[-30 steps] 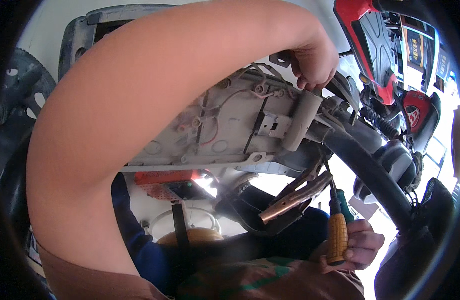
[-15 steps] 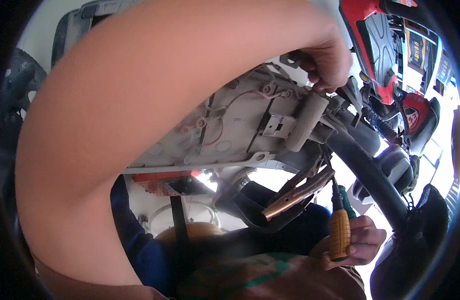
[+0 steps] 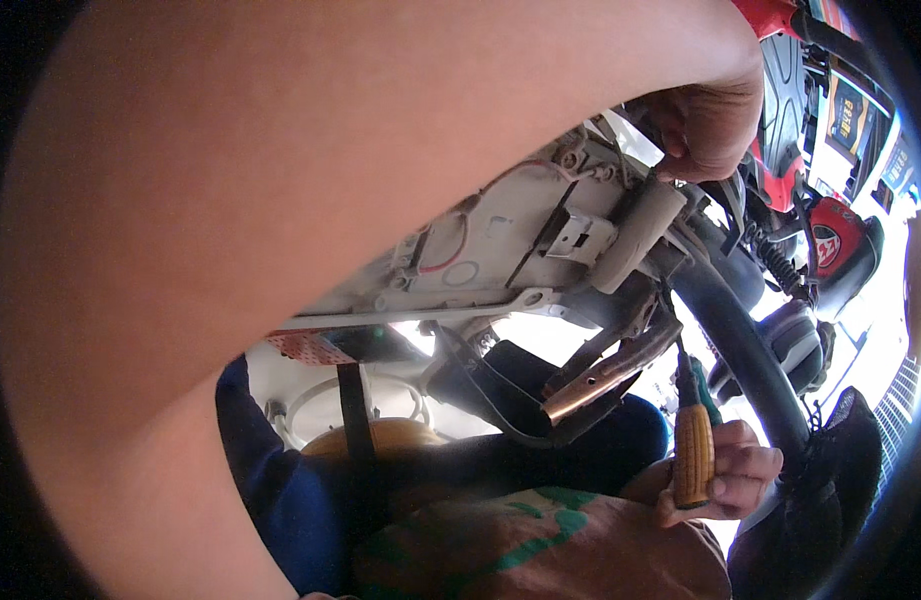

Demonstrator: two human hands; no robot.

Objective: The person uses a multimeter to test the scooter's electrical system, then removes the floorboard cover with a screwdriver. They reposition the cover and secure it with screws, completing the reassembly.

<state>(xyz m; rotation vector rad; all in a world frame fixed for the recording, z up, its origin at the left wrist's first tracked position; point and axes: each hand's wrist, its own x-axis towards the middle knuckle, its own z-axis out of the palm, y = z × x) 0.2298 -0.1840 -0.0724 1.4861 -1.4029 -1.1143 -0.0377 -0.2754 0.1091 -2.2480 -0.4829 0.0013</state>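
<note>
My left forearm arches across the upper view; my left hand [image 3: 705, 130] is curled at the top end of a grey cylinder [image 3: 635, 240], its grip partly hidden. The cylinder lies beside a metal bracket on a dusty white underside [image 3: 505, 245] with wires. At lower right my right hand [image 3: 730, 480] is closed round a yellow-handled tool [image 3: 694, 450] and a green-handled tool [image 3: 708, 395]. Their shafts point up beside a bent, copper-coloured metal piece [image 3: 590, 385] and a dark tube [image 3: 740, 350]. The tool tips are hard to make out.
A red vehicle panel [image 3: 780, 185] and a coiled spring [image 3: 770, 260] are at upper right. A red perforated box [image 3: 305, 348] sits behind, below the white underside, near a round yellow object [image 3: 365, 435]. A dark shoe [image 3: 840, 470] is at lower right.
My left arm and hand have shifted up and rightward in the view. The vehicle parts and my right hand with the tools appear slightly higher and further right. Both grips look alike.
</note>
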